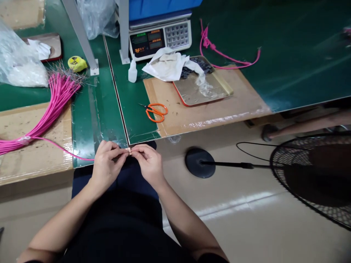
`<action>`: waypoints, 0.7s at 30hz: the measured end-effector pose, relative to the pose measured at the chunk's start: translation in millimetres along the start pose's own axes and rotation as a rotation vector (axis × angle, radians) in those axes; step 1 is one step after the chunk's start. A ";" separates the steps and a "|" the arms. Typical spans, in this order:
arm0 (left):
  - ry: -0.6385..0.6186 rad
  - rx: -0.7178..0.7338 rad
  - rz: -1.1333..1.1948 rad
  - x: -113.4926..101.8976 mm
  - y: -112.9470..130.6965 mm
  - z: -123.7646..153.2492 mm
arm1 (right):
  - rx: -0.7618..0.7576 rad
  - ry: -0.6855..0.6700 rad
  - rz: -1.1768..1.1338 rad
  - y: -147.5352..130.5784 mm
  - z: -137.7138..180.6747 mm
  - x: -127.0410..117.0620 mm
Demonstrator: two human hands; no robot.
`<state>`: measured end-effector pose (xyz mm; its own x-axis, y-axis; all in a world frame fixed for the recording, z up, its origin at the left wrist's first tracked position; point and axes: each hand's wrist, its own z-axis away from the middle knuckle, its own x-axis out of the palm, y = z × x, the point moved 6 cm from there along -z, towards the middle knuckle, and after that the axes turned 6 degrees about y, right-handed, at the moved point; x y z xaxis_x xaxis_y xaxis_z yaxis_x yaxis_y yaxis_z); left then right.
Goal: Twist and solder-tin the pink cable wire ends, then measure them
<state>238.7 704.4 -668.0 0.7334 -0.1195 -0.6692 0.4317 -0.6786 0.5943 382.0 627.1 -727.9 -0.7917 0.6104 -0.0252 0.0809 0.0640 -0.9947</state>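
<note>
My left hand [106, 164] and my right hand [148, 162] meet at the near edge of the green table [115, 117], fingers pinched together. Between the fingertips sits a small pale connector [128, 150] at the end of a single pink cable [63, 149]. That cable runs left from my left hand to a tied bundle of pink cables [52, 109] lying on a cardboard sheet [33, 153]. The left hand pinches the cable end; the right hand pinches the small connector piece.
Orange scissors [157, 111] lie on the table ahead. Behind them are a tray [203, 87] with crumpled paper, a weighing scale [160, 38], a small white bottle [132, 71], a yellow tape measure [77, 63] and another pink cable [225, 58]. A floor fan [312, 175] stands right.
</note>
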 end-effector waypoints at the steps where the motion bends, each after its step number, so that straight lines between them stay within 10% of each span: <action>1: -0.002 0.003 0.007 -0.3 -0.8 0.3 | -0.003 -0.003 0.003 -0.3 0.1 0.2; 21: 0.092 0.458 -0.159 0.3 7.9 18.2 | -0.103 -0.041 0.135 1.6 3.1 6.2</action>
<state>232.7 685.8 -671.7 0.7292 0.0616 -0.6815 0.2816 -0.9347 0.2168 375.3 628.5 -729.9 -0.7933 0.5865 -0.1637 0.2481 0.0658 -0.9665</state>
